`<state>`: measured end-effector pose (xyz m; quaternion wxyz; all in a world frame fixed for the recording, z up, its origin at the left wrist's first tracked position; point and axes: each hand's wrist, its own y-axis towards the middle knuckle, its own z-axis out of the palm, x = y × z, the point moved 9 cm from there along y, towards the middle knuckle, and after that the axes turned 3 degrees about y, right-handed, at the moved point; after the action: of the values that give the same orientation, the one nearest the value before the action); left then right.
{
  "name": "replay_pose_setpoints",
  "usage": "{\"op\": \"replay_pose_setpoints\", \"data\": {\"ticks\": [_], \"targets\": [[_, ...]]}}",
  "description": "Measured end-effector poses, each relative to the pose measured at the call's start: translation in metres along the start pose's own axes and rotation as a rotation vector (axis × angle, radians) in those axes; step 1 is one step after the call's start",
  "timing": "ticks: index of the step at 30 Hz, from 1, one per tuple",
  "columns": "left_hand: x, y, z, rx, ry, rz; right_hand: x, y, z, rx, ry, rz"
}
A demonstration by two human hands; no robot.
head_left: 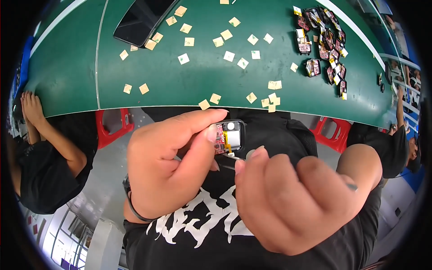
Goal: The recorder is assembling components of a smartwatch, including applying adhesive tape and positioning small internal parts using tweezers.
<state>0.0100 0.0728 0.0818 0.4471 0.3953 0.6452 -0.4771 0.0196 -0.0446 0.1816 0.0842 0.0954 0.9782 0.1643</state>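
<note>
My left hand point(180, 150) pinches a small black device case point(243, 135) between thumb and fingers, just off the table's near edge. Its inside faces up: a red circuit board point(220, 145), a silver-white block point(232, 140), yellow tape and a round pale disc. A thin metal tool point(231, 156) sits in my closed right hand point(292, 193). The tip of this tool meets the case's lower edge, beside a small white part; I cannot tell whether it touches the board. Most of its shaft is hidden by my fingers, and a dark end shows behind them.
Several cream square paper pieces point(189, 42) lie scattered over the green table point(157, 85). A black phone point(145, 20) is at the far left. Similar opened devices point(312, 67) cluster at the right. Red stools point(114, 130) and other people point(54, 166) flank me.
</note>
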Motion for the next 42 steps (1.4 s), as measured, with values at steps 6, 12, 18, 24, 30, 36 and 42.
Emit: {"op": "replay_pose_setpoints", "data": {"ticks": [6, 12, 18, 24, 30, 36, 42], "targets": [[-0.002, -0.003, -0.006, 0.040, -0.100, -0.063, -0.033, -0.017, -0.005, -0.038, 0.366, -0.033], [-0.010, -0.001, 0.000, 0.119, -0.039, 0.012, -0.037, -0.024, -0.002, -0.128, 0.378, -0.004], [-0.014, 0.000, 0.001, 0.087, -0.039, 0.092, -0.035, -0.024, 0.004, -0.171, 0.390, 0.037], [-0.014, 0.000, 0.005, 0.109, -0.031, 0.087, -0.039, -0.025, 0.008, -0.245, 0.474, 0.053], [-0.009, 0.000, 0.005, 0.090, -0.113, 0.043, -0.038, -0.027, 0.010, -0.300, 0.491, 0.084], [-0.005, -0.001, 0.007, 0.076, -0.207, -0.007, -0.039, -0.027, 0.010, -0.326, 0.498, 0.122], [0.003, -0.002, 0.003, 0.061, -0.321, -0.057, -0.035, -0.024, 0.009, -0.295, 0.454, 0.079]]}}
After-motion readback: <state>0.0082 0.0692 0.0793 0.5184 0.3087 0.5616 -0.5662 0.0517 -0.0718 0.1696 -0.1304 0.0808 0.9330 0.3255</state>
